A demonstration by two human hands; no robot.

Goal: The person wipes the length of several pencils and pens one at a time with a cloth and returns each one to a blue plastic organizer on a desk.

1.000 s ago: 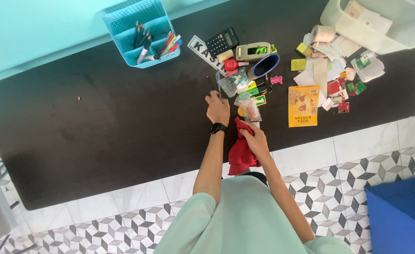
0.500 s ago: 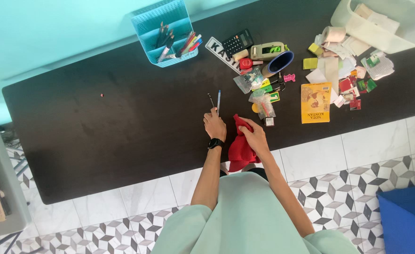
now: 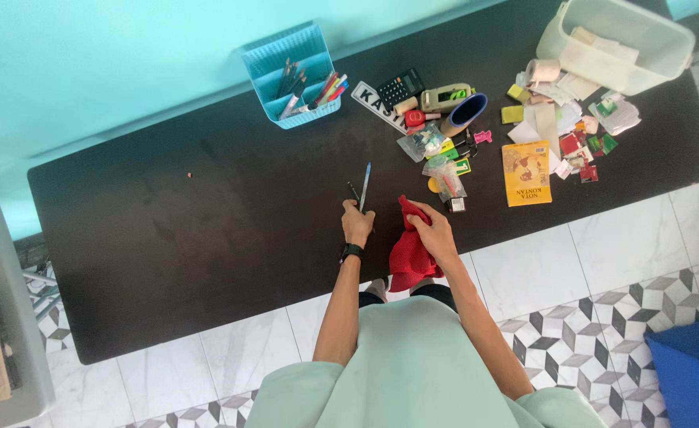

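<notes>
My left hand (image 3: 358,224) is closed around two pens (image 3: 363,187), one light blue and one dark, whose tips point away from me over the black table (image 3: 167,238). A black watch sits on that wrist. My right hand (image 3: 431,230) grips a crumpled red cloth (image 3: 409,257) that rests at the table's near edge and hangs over it.
A blue basket of pens (image 3: 295,75) stands at the far edge. To the right lie a calculator (image 3: 400,85), a blue cup on its side (image 3: 462,113), small plastic bags (image 3: 436,162), a yellow booklet (image 3: 527,172), scattered paper bits and a translucent tub (image 3: 615,43).
My left hand has drawn the two pens back from the clutter toward me. The camera view has pulled back and shifted. The right hand keeps hold of the red cloth.
</notes>
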